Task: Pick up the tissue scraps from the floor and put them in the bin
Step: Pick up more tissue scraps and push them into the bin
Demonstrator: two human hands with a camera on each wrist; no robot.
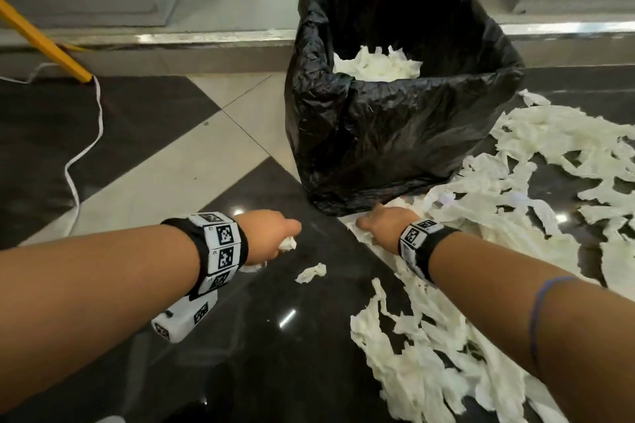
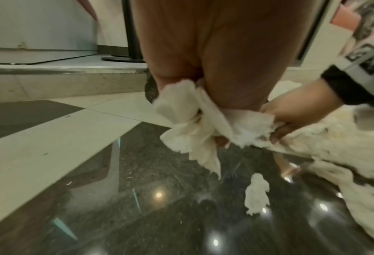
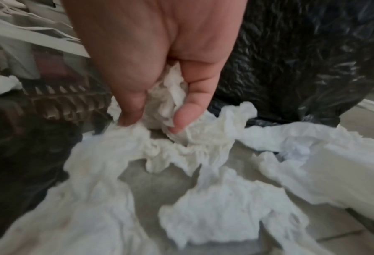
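Observation:
A bin [image 1: 395, 134] lined with a black bag stands on the floor, with white tissue [image 1: 376, 65] inside it. Torn tissue scraps [image 1: 515, 203] cover the floor to its right and in front. My left hand [image 1: 271, 233] hovers low, left of the bin's base, and grips a bunch of tissue scraps [image 2: 194, 124]. My right hand [image 1: 385, 221] is down at the bin's front corner, its fingers [image 3: 181, 117] curled round a wad of tissue scraps [image 3: 170, 96] that still trails into the pile. One small scrap [image 1: 311, 273] lies alone between my hands.
A raised step with a metal edge [image 1: 206, 36] runs behind the bin. A yellow pole [image 1: 44, 41] and a white cord [image 1: 89, 144] lie on the floor at the left. Glossy dark and pale tiles [image 1: 165, 154] stretch left of the bin.

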